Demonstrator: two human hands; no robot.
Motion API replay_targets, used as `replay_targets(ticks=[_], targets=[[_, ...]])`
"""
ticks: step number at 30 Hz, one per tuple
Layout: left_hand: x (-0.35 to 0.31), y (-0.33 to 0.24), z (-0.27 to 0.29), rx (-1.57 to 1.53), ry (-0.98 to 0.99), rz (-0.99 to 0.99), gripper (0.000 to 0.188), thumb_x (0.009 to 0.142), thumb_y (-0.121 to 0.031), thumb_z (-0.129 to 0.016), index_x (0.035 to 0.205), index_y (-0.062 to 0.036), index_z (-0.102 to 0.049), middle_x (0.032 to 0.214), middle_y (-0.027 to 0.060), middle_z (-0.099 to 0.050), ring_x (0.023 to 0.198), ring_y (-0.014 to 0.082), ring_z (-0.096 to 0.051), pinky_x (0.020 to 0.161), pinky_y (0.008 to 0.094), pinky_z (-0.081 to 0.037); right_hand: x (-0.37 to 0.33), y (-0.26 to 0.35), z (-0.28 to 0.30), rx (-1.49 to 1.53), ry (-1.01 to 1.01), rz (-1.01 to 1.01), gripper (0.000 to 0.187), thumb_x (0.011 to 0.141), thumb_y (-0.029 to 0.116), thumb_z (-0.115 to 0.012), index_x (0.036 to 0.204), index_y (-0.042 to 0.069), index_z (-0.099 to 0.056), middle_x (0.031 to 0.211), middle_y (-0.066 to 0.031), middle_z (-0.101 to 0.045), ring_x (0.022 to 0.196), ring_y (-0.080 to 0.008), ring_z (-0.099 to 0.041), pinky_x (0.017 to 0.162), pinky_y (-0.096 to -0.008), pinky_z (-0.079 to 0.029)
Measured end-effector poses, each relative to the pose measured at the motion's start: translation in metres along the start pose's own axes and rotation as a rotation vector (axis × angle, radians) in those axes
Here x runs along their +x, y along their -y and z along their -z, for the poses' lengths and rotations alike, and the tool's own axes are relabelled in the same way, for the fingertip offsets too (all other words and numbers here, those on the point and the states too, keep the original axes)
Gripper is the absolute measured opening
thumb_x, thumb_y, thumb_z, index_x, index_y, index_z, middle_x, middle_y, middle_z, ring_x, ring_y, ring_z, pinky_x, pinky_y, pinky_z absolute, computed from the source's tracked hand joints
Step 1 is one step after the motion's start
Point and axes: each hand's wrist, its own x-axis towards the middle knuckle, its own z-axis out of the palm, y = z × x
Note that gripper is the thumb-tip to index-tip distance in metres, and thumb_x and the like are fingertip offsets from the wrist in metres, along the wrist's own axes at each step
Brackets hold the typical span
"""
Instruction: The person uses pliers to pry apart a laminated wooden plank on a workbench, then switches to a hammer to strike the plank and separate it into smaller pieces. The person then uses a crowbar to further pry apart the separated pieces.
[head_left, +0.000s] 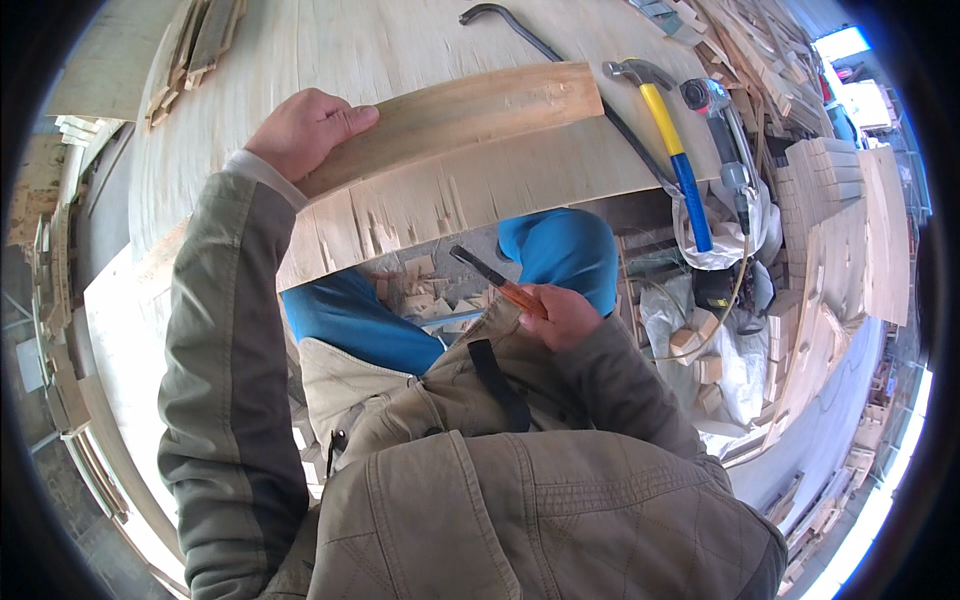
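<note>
My left hand (308, 138) grips the left end of a plank (470, 115), thumb on its top face and fingers curled. The plank lies across the near part of a plywood work surface (400, 222). Lower and closer to my body, my right hand (565, 316) is closed round a slim tool with an orange handle (521, 298) and a dark narrow metal end. Its exact kind I cannot make out. The tool's tip points up and left, apart from the plank. Right of the plank lies a claw hammer (668, 130) with a yellow and blue handle.
A dark pry bar (545, 47) runs partly behind the plank. An air nailer (728, 140) with a yellowish hose hangs at the right edge, near a white sack (755, 235). Wood strips (205, 45) lie far left. Stacked wood blocks (825, 175) stand right; wood offcuts (430, 290) litter the floor.
</note>
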Motion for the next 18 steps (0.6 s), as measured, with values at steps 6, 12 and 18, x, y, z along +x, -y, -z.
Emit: replay_targets(ticks=[6,12,18], targets=[[-0.001,-0.004,0.002,0.009,-0.001,0.011,0.065,0.101,-0.055,-0.066,0.082,0.0059,-0.073,0.07,0.0265,-0.061,0.065,0.0371,-0.06,0.07,0.049,-0.049,0.008,0.004,-0.003,0.006,0.003,-0.068,0.046,0.096,0.029,-0.071,0.134,0.002,-0.066,0.118,-0.0262,-0.072,0.114,-0.0447,-0.068,0.097,-0.0493,-0.054],[-0.001,-0.011,0.006,0.06,0.034,0.053,0.061,0.101,-0.051,-0.065,0.082,0.0056,-0.074,0.071,0.0282,-0.061,0.069,0.0407,-0.063,0.072,0.0493,-0.049,0.013,0.004,-0.003,-0.109,0.068,-0.039,0.039,0.096,0.03,-0.07,0.124,0.003,-0.07,0.112,-0.0257,-0.073,0.107,-0.0446,-0.07,0.092,-0.0518,-0.055],[-0.002,-0.011,0.005,0.039,0.003,0.036,0.058,0.101,-0.05,-0.067,0.085,0.005,-0.076,0.071,0.026,-0.064,0.069,0.0385,-0.063,0.072,0.0475,-0.051,0.01,0.009,-0.01,-0.183,0.059,0.039,0.035,0.095,0.03,-0.071,0.118,0.003,-0.072,0.108,-0.0239,-0.074,0.104,-0.0434,-0.071,0.09,-0.0524,-0.055]])
